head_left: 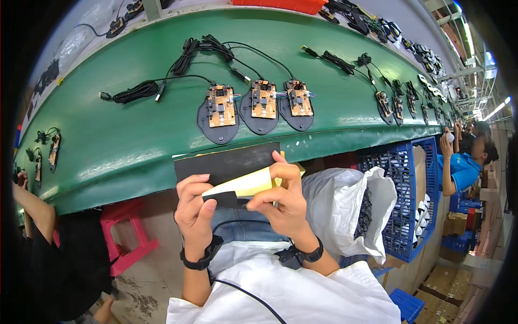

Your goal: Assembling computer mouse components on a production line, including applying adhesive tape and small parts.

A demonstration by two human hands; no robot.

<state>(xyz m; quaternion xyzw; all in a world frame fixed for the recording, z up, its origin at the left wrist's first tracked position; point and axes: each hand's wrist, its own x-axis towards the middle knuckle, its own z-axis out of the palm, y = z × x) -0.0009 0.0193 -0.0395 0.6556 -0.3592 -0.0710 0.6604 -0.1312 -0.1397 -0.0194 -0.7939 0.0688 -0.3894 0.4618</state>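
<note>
Both my hands hold a black sheet point(229, 163) with yellow backing paper point(243, 184), just off the near edge of the green bench. My left hand point(193, 208) pinches its left end, where a small black flap point(222, 200) folds over the yellow side. My right hand point(285, 201) grips the other end, with thumb and fingers closed on the backing. Beyond the sheet, three mouse bases with brown circuit boards point(221, 106) point(264, 104) point(298, 101) lie side by side. Black cables point(189, 56) run from them, bundled, toward the back.
More mouse assemblies point(397, 106) line the green bench point(280, 51) to the right. A white sack point(337, 210) and a blue crate point(402, 183) stand at my right. A pink stool point(127, 229) is at left. Co-workers sit on both sides, one in a blue shirt point(464, 171).
</note>
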